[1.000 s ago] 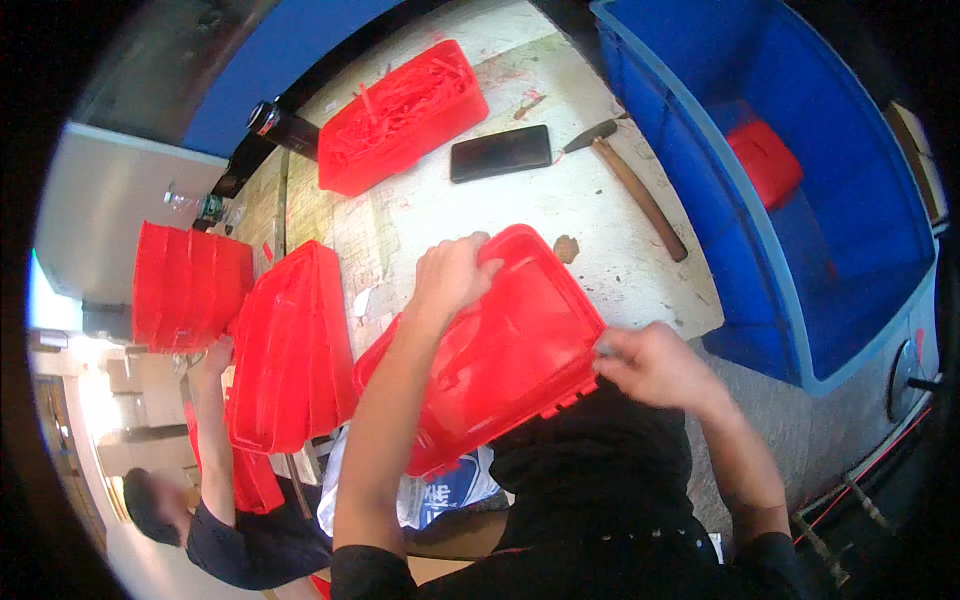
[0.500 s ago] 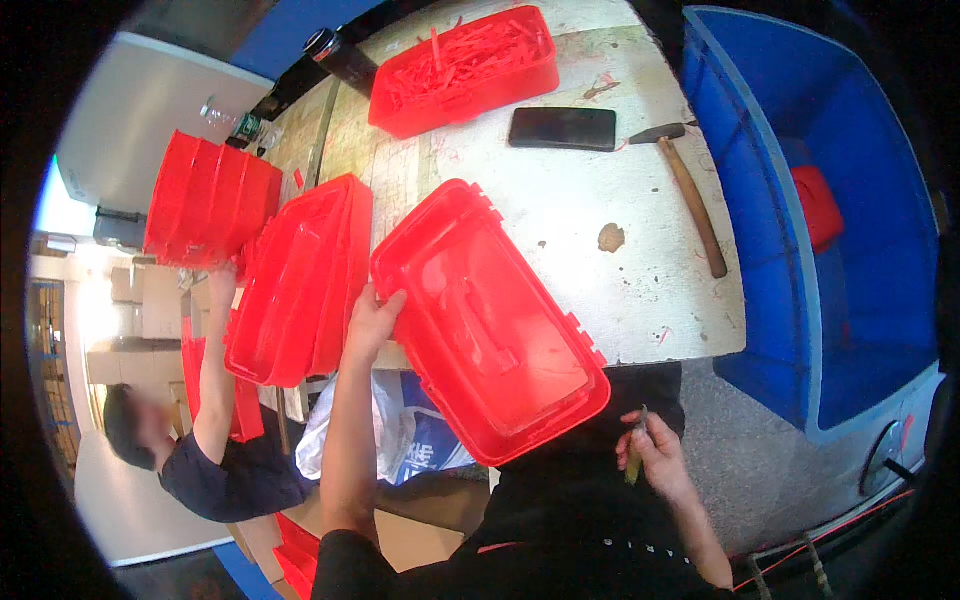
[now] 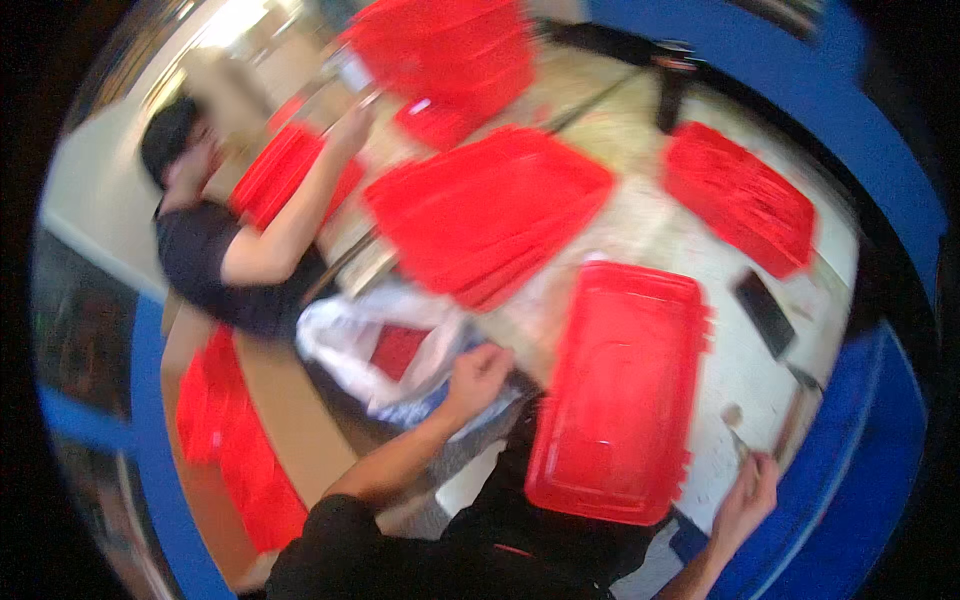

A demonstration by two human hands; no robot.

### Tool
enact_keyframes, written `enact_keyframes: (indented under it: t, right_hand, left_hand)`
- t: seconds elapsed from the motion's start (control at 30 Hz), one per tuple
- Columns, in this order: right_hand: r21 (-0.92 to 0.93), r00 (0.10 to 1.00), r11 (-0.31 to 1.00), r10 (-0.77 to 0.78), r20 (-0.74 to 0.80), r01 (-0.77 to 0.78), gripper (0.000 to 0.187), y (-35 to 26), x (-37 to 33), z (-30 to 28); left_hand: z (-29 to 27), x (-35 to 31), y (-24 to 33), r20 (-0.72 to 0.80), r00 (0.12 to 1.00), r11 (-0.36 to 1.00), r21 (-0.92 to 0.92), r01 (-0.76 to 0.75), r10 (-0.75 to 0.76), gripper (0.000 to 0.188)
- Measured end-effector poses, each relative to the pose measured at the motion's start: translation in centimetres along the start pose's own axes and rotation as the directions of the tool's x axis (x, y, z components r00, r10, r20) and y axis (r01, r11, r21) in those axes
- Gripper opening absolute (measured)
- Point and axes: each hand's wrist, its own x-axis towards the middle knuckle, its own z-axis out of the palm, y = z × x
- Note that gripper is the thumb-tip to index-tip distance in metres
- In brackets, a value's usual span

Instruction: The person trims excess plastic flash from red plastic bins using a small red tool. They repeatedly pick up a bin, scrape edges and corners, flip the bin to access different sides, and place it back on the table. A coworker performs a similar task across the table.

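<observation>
Here, a red plastic shell is lying over the table's edge between a loosely curling left hand, too blurred to tell whether empty, and a right hand that is pinching a thin tool, best kept clear of the plastic.

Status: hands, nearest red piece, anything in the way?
Left hand curled by white bag; right hand pinching thin tool. Red piece partly off table, hands clear. Nothing lying on it.
</observation>
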Motion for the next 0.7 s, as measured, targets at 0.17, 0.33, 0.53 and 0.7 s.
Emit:
enact_keyframes:
  t: [0.17,0.33,0.53,0.7]
  right_hand:
    - [0.176,0.998,0.984,0.018,-0.066,-0.006,0.019,-3.2,-0.1,-0.4]
    - [0.081,0.988,0.997,-0.022,0.15,0.01,0.014,-7.4,-0.5,-1.1]
    - [-0.166,0.933,0.972,0.208,0.294,-0.165,0.015,-10.1,-5.9,-3.8]
    - [-0.061,0.922,0.973,0.231,0.31,-0.224,0.016,-9.9,-7.9,-3.6]
  left_hand:
    - [-13.4,1.4,-10.9,-0.412,0.81,0.818,0.558,-0.139,0.418,0.021]
    - [-19.7,11.1,-26.8,0.314,0.824,0.371,0.919,-0.137,-0.472,0.027]
    - [-14.0,7.7,-39.9,-0.013,0.985,0.282,0.957,0.062,-0.173,0.045]
    - [-19.2,9.3,-40.6,-0.158,0.923,0.297,0.916,0.27,-0.351,0.025]
